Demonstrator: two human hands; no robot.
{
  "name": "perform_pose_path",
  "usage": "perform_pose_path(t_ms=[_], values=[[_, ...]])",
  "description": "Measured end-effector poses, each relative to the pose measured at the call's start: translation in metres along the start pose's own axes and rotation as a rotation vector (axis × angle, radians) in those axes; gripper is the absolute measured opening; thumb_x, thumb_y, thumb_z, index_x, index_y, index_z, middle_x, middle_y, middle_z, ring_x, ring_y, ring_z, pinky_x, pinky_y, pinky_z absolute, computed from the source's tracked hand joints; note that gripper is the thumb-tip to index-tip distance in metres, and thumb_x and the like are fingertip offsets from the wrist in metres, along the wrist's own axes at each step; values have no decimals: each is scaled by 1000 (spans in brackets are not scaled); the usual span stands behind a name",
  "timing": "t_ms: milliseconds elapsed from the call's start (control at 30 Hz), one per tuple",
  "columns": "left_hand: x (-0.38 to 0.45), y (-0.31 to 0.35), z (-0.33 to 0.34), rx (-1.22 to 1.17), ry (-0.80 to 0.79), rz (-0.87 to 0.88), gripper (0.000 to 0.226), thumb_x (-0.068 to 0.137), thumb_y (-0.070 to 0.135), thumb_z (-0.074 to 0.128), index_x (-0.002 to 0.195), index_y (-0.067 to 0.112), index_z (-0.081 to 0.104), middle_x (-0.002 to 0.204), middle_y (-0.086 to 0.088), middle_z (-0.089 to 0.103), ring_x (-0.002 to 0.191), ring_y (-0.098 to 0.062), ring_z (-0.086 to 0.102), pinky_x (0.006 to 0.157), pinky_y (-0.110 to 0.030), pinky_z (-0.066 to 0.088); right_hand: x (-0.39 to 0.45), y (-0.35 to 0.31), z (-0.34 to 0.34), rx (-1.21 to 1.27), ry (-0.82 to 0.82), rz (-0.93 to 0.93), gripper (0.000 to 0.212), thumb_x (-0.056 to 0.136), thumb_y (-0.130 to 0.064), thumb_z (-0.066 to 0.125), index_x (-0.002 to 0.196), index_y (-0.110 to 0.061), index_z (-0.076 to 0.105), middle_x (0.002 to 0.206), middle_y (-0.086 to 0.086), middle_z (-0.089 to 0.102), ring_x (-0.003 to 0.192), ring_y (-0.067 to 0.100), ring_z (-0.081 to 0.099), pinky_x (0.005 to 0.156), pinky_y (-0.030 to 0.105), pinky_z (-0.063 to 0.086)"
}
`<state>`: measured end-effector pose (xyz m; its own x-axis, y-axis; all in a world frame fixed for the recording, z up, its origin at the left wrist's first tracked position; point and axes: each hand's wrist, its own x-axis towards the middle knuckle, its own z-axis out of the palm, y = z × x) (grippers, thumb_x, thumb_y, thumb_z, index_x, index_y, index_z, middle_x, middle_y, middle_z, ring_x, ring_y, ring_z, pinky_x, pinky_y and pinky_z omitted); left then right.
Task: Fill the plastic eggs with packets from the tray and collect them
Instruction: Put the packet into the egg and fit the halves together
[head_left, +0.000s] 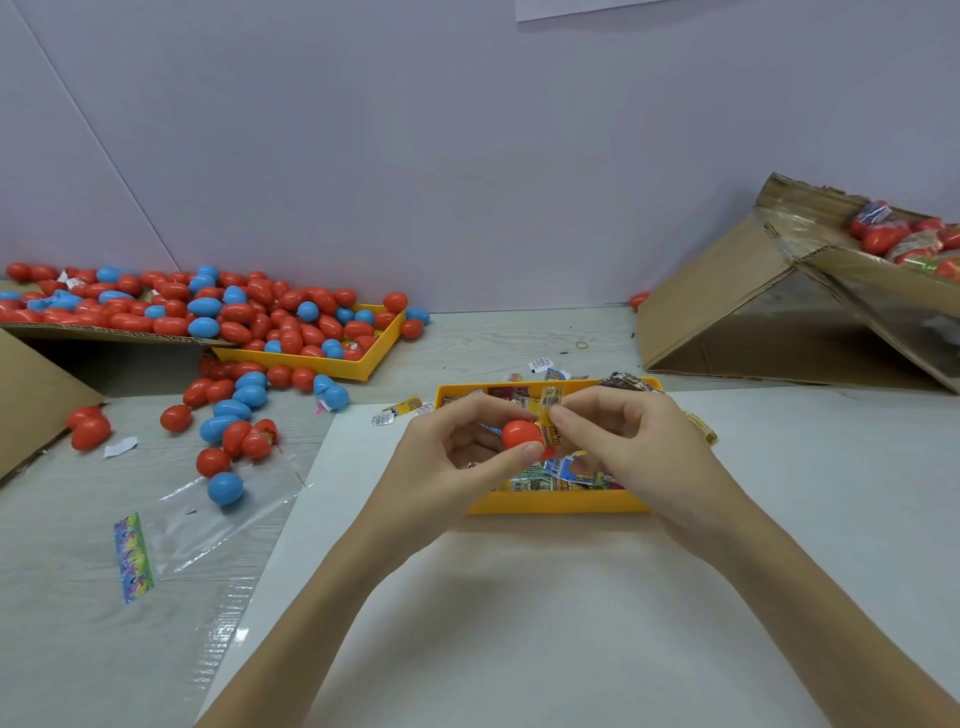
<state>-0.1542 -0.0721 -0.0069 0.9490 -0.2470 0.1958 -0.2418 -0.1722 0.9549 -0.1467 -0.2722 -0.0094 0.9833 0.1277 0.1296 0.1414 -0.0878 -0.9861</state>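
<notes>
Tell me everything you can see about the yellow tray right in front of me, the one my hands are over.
The yellow tray is a shallow rectangular bin, seemingly of hard plastic, with low upright walls. It sits flat on a white sheet, its long side facing you. Small printed packets fill it, and a few lie outside its far edge. Both hands hover over it: the left hand holds a red egg, the right hand pinches a yellow packet. Neither hand visibly touches the tray.

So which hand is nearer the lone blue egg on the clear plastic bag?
Left. The left hand is just right of the blue egg; the right hand is farther right.
</notes>
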Motion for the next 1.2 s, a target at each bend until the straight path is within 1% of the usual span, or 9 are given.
perform_pose_path(t_ms=[167, 267, 367, 467, 633, 833, 933, 1067, 1200], values=[[0, -1, 0, 16, 6, -2, 29, 79, 36, 82, 106, 29, 76, 100, 4, 76, 91, -16, 74, 84, -31, 62, 1, 4, 0, 54, 37, 59, 11, 94, -20, 72, 96, -12, 79, 84, 3, 77, 74, 5, 70, 65, 18, 55], [0, 0, -1, -28, 11, -15, 29, 79, 36, 81, 106, 28, 76, 98, 2, 77, 88, -14, 73, 78, -24, 60, 2, 4, -1, 115, 49, 104, 22, 92, -30, 71, 94, -10, 80, 83, 6, 75, 72, 8, 67, 64, 19, 55], [0, 2, -1, -76, 10, -32, 33, 78, 41, 79, 108, 28, 77, 92, 2, 77, 82, -10, 73, 74, -17, 55, 2, 3, 0, 149, 21, 109, 31, 90, -36, 69, 91, -6, 78, 75, 3, 70, 67, 8, 63, 60, 18, 53], [0, 2, -1, -87, 6, -44, 30, 80, 45, 75, 109, 35, 78, 91, 0, 79, 81, -10, 73, 75, -16, 55, 1, 3, 2, 122, 6, 98, 27, 93, -34, 67, 91, -9, 78, 77, 4, 72, 66, 8, 63, 61, 19, 54], [0, 0, -1, -92, -5, -53, 29, 81, 45, 74, 109, 42, 77, 87, -1, 78, 79, -11, 73, 77, -18, 55, 0, 4, 3, 21, 18, 57, 23, 95, -33, 67, 92, -14, 79, 82, 13, 75, 68, 11, 66, 63, 20, 56], [1, -2, -2, -59, -12, -70, 25, 83, 46, 72, 107, 39, 76, 79, 0, 75, 75, -11, 72, 76, -18, 55, 0, 3, 2, -72, -10, -7, 16, 97, -27, 66, 93, -20, 80, 83, 1, 78, 73, 9, 73, 65, 21, 59], [1, -4, -2, -60, -12, -85, 28, 84, 45, 71, 110, 37, 75, 80, 1, 74, 76, -12, 72, 78, -20, 56, 0, 4, 2, -114, -8, -37, 15, 96, -26, 67, 93, -20, 80, 81, -1, 77, 74, 9, 74, 65, 22, 60], [2, -5, -3, -61, -12, -86, 34, 84, 45, 71, 115, 32, 74, 80, 1, 74, 77, -13, 72, 80, -22, 57, 0, 5, 1, -163, 0, -100, 12, 94, -29, 70, 92, -23, 81, 79, -3, 77, 76, 11, 74, 69, 28, 61], [2, -6, -3, -74, -5, -97, 37, 81, 45, 72, 114, 29, 73, 81, 1, 76, 77, -12, 72, 80, -23, 58, 2, 8, 2, -183, 12, -142, 9, 93, -28, 72, 91, -25, 80, 80, -4, 77, 75, 10, 74, 69, 25, 61]])
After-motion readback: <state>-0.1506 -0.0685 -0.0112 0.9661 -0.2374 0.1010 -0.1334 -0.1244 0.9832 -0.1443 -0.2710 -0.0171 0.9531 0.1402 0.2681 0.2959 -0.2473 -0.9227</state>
